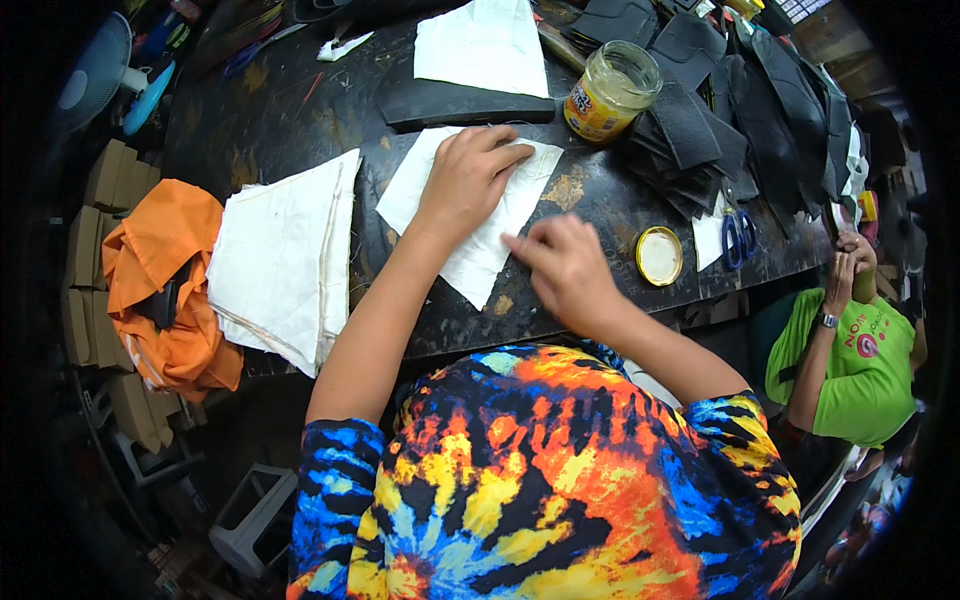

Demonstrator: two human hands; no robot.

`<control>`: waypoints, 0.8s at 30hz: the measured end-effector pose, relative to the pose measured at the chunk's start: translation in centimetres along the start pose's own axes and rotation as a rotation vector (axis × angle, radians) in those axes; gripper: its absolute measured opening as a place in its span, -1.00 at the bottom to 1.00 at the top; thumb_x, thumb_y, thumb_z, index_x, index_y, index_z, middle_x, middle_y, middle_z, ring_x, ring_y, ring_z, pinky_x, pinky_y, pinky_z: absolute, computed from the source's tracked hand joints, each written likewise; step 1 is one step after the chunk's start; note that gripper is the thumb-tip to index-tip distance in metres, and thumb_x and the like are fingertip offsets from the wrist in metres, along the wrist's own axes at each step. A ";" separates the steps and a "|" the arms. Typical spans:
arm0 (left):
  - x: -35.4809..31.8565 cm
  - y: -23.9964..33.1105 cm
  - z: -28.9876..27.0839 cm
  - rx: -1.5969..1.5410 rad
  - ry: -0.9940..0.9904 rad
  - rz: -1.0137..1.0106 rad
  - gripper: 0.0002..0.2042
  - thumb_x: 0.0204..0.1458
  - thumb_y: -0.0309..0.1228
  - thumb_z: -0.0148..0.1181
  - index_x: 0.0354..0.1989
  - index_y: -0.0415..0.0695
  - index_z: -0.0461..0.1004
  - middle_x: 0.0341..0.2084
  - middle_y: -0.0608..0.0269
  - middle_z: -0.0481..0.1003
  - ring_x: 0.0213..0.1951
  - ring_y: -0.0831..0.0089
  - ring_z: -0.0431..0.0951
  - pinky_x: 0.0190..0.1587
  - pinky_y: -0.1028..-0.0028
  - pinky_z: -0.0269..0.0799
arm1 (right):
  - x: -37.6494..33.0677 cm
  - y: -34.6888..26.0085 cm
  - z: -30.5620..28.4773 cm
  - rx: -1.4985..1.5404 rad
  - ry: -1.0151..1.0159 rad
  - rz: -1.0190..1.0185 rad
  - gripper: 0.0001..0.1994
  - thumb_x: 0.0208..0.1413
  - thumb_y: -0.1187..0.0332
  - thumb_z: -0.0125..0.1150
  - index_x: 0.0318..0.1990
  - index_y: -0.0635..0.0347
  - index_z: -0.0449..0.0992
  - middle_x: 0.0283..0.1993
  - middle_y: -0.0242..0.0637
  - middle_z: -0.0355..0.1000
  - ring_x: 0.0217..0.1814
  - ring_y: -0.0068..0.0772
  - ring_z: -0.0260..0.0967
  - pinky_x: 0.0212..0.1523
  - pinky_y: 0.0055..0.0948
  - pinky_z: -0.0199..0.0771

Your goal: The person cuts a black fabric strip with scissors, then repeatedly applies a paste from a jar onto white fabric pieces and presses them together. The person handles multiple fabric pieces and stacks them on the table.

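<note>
A white fabric piece lies slantwise on the dark worktable, one corner pointing toward me. My left hand rests on its upper part, fingers stretched and lightly bent, pressing on the fabric. At the fabric's right edge is my right hand, smeared by motion. Its fingers look curled, with one tip at the edge; whether it pinches the fabric I cannot tell. A long black block sits just beyond the fabric, and an open glass jar with a yellow label stands beyond it to the right.
Left lie a stack of white fabric and a bundled orange cloth. More white fabric lies far. Right are a round lid, blue-handled scissors and black sheet pieces. A person in green is beyond the table's right end.
</note>
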State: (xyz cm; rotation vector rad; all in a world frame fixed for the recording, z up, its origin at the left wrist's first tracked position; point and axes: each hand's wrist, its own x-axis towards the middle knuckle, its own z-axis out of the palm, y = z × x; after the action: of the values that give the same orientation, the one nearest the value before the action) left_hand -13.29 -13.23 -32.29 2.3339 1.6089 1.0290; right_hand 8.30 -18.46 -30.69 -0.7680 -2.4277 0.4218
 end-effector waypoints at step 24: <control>0.1 0.4 -0.1 -0.017 0.015 -0.056 -0.51 0.20 -0.50 0.23 0.34 -0.07 0.46 0.12 0.09 0.60 0.20 0.09 0.53 0.31 0.13 0.32 | 1.0 2.5 -1.1 -0.112 -0.122 -0.052 -0.40 0.07 0.54 0.23 0.31 -0.16 0.59 -0.11 -0.30 0.40 -0.05 -0.20 0.35 -0.02 -0.20 0.28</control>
State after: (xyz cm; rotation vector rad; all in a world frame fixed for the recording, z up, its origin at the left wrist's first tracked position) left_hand -13.05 -13.35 -32.00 2.2627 1.6538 1.0463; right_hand 9.34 -15.73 -30.50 -0.7441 -2.5979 0.3232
